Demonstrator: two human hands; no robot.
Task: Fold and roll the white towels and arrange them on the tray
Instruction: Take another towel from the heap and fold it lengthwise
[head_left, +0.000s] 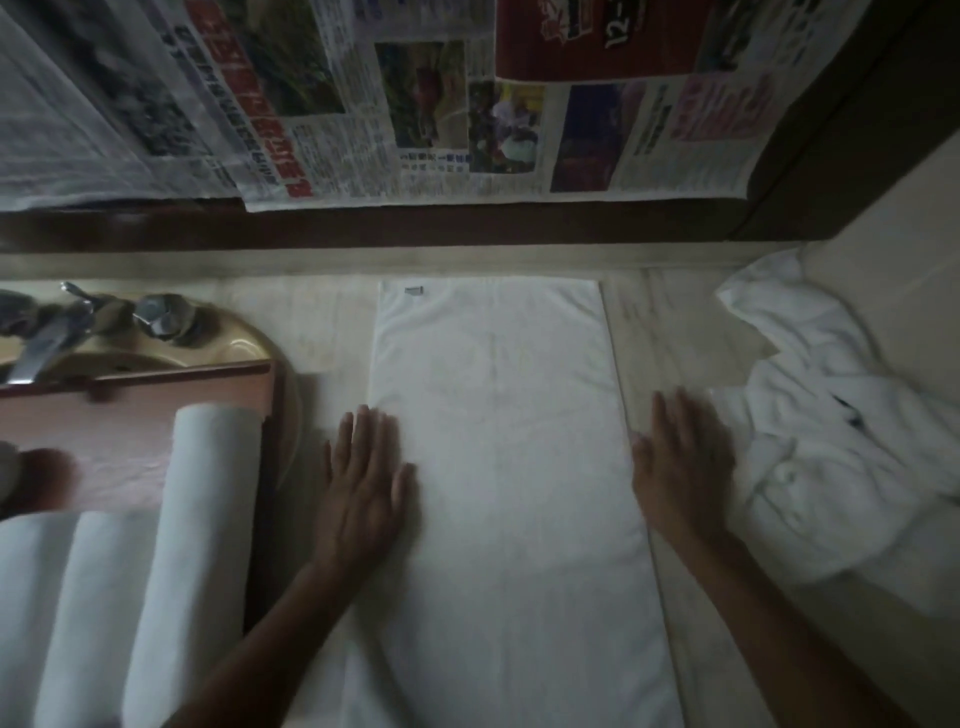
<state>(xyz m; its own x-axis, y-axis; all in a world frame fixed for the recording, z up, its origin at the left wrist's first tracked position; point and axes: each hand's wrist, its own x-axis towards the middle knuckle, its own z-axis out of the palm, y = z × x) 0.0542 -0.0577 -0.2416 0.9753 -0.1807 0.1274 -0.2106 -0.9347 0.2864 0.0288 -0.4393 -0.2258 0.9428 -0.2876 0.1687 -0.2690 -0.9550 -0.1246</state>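
My left hand (363, 483) and right hand (680, 462) lie flat, fingers straight, on one folded towel (498, 395); three rolled towels (202, 509) sit on the tray (119, 421).

The rolled towels (130, 571) run off the bottom and left edges and cover much of the tray (130, 395), which is itself clipped at the left. The flat towel (509, 467) leaves by the bottom edge, so its near end is unseen. Its little tag (414, 291) is too small to read. The tap (47, 338) is blurred. The newspaper (415, 104) print is too soft to read. The heap of towels (831, 441) runs past the right edge.
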